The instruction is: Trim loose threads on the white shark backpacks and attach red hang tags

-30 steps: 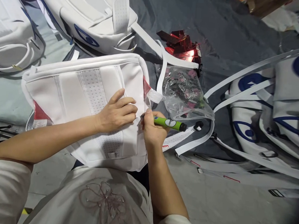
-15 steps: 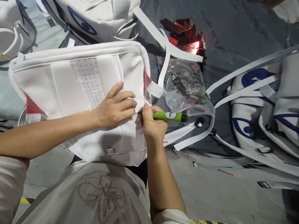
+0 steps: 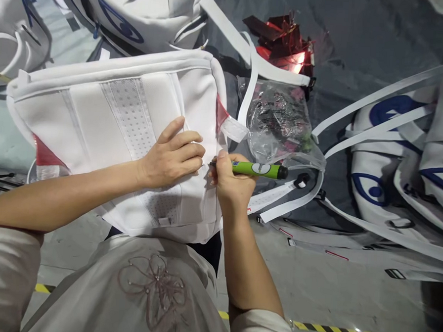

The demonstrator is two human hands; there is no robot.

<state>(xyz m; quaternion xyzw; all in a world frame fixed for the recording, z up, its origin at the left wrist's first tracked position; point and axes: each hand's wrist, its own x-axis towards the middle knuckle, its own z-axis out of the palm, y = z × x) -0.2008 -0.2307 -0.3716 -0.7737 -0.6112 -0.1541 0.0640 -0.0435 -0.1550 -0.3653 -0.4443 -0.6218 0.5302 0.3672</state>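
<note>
A white backpack lies back panel up before me, with dotted mesh strips and red corner patches. My left hand rests on its right part, fingers curled against the fabric and the little finger apart. The left thumb is hidden; the fingers seem to grip the cloth. Just to the right, my right hand is closed round a green marker pen. The pen lies nearly level, its dark front end pointing left at the fabric beside my left fingertips. I cannot tell whether the tip touches.
More white backpacks with blue eye shapes lie behind and at the right. A clear plastic bag and crumpled red foil lie on the grey sheet. Loose white straps cross the right side. Yellow-black tape marks the floor.
The view has shifted slightly, so the surroundings sit a little further right. Both hands keep nearly the same place on the backpack, and the marker pen is still held.
</note>
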